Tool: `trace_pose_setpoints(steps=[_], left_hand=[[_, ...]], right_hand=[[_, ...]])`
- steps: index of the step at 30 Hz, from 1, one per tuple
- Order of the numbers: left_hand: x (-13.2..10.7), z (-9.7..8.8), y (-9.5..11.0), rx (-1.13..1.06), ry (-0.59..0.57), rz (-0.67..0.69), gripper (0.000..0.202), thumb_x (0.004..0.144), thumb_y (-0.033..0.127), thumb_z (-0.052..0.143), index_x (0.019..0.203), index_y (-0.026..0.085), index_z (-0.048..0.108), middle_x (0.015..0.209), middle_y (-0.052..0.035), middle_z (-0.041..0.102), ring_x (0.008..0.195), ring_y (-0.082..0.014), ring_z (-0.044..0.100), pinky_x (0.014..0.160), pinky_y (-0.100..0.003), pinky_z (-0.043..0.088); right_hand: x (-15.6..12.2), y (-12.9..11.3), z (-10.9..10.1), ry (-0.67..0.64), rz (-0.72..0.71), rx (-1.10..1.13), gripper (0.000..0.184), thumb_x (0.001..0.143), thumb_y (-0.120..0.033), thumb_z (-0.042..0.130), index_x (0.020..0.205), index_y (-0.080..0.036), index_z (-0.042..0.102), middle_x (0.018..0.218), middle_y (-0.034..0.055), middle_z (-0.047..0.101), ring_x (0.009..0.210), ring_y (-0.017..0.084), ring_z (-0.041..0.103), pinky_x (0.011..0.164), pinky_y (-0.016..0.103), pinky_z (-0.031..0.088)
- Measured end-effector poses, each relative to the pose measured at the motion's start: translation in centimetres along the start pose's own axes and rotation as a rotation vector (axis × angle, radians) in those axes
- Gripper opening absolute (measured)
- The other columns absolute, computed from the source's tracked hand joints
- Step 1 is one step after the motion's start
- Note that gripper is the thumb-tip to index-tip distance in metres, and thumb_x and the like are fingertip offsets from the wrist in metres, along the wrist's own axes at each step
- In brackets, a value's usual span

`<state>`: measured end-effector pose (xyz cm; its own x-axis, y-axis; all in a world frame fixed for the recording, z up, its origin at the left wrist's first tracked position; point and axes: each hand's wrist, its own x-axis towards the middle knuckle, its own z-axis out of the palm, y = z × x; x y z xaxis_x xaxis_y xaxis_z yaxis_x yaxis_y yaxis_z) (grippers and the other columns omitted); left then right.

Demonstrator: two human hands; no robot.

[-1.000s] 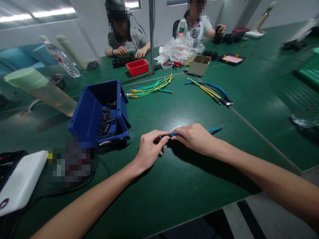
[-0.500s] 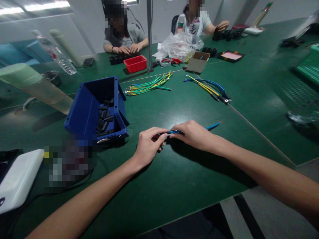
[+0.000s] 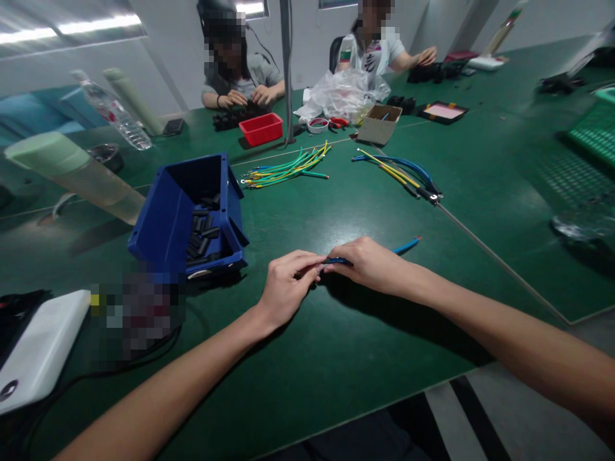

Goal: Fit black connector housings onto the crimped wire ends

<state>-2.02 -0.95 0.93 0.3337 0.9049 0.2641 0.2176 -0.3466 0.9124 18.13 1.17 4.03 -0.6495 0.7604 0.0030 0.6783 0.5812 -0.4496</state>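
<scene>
Both my hands meet over the green table near its front middle. My right hand is closed on a short blue wire whose far end sticks out to the right. My left hand pinches at the wire's near end, fingertips against a small dark piece that I cannot make out clearly. A blue bin holding several short black tubes stands just left of my left hand.
A bundle of green and yellow wires and a bundle of blue and yellow wires lie further back. Beyond them are a red tray, a cardboard box and a plastic bag. Two people work at the far side. A white device lies at left.
My hands have stayed together on the blue wire, with the left fingertips closing in tighter on its near end. The view shifted slightly.
</scene>
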Motion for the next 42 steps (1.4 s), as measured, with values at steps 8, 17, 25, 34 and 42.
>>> trace_pose_setpoints(steps=[8, 17, 25, 34, 42], left_hand=[[0.3, 0.1, 0.0, -0.189, 0.048, -0.181, 0.025, 0.09, 0.027, 0.056, 0.11, 0.016, 0.068, 0.089, -0.0067, 0.071, 0.074, -0.0138, 0.067, 0.063, -0.024, 0.054], [0.5, 0.0, -0.1, -0.261, 0.119, -0.209, 0.024, 0.09, 0.028, 0.056, 0.105, 0.014, 0.069, 0.08, -0.0052, 0.07, 0.067, -0.0118, 0.064, 0.059, -0.022, 0.051], [0.6, 0.0, -0.3, -0.292, 0.097, -0.25, 0.028, 0.088, 0.029, 0.059, 0.109, 0.014, 0.07, 0.08, -0.0067, 0.073, 0.065, -0.0132, 0.067, 0.058, -0.023, 0.052], [0.7, 0.0, -0.5, -0.297, 0.064, -0.26, 0.03, 0.088, 0.031, 0.06, 0.11, 0.014, 0.07, 0.086, -0.0083, 0.074, 0.066, -0.0133, 0.068, 0.056, -0.021, 0.052], [0.6, 0.0, -0.9, -0.27, 0.015, -0.242, 0.03, 0.09, 0.031, 0.057, 0.112, 0.015, 0.069, 0.082, -0.0069, 0.073, 0.07, -0.0139, 0.069, 0.057, -0.02, 0.052]], right_hand=[[0.0, 0.1, -0.7, 0.081, 0.041, 0.043, 0.022, 0.092, -0.03, 0.053, 0.094, -0.014, 0.068, 0.073, 0.0053, 0.068, 0.063, 0.013, 0.058, 0.06, 0.023, 0.034], [0.3, 1.6, 0.6, 0.228, -0.054, -0.056, 0.027, 0.096, -0.031, 0.048, 0.099, -0.014, 0.068, 0.079, 0.0077, 0.07, 0.068, 0.015, 0.062, 0.063, 0.025, 0.034], [0.4, 1.5, 0.6, 0.222, -0.031, -0.133, 0.028, 0.096, -0.031, 0.047, 0.099, -0.015, 0.069, 0.077, 0.0065, 0.071, 0.065, 0.015, 0.062, 0.06, 0.025, 0.031], [0.5, 1.6, 0.6, 0.182, -0.014, -0.122, 0.027, 0.096, -0.03, 0.048, 0.101, -0.015, 0.071, 0.08, 0.008, 0.073, 0.069, 0.016, 0.065, 0.061, 0.025, 0.034], [0.6, 1.3, 0.6, 0.153, -0.005, -0.1, 0.028, 0.095, -0.03, 0.05, 0.113, -0.017, 0.068, 0.089, 0.0084, 0.075, 0.075, 0.018, 0.068, 0.065, 0.025, 0.039]])
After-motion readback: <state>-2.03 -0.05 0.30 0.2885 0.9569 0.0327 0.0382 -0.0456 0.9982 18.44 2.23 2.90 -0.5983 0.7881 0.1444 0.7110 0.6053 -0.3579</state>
